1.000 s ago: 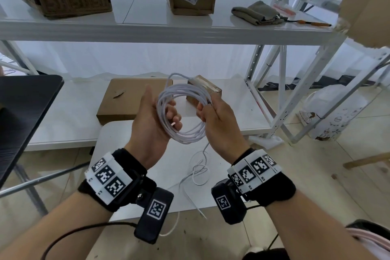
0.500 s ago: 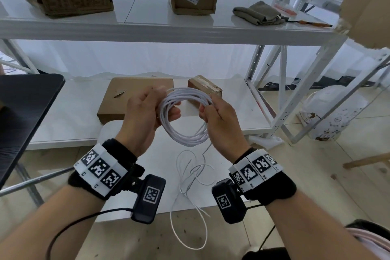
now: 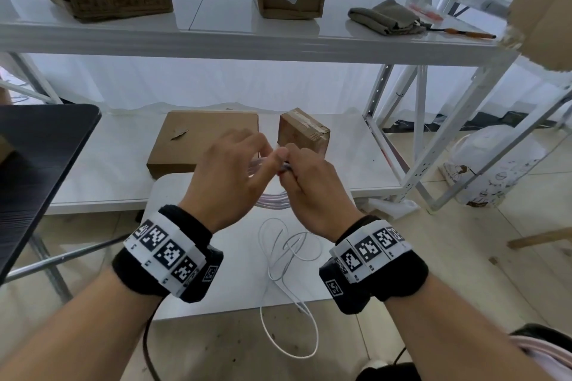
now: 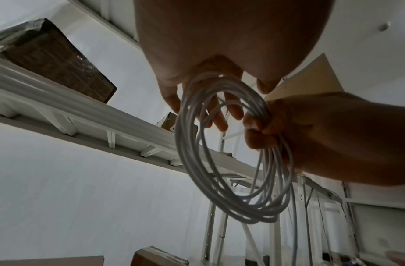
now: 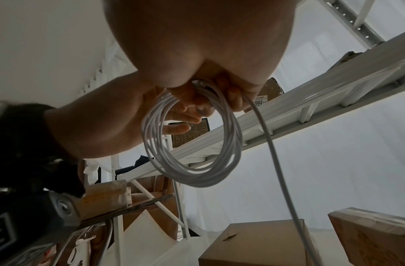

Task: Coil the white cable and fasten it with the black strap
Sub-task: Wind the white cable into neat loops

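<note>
White cable (image 4: 222,162) coil, right hand (image 3: 312,192) gripping, left hand (image 3: 229,176) steadying

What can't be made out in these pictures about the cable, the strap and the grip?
- Black strap: not seen in any view.
- White cable coil: in the head view both hands cover all but its lower arc.
- Left hand: motion-blurred in the head view; the left wrist view shows its fingers through the loops, contact unclear.
- Right hand: its palm hides the grip point in the right wrist view.
- Cable's free end: not identifiable.
</note>
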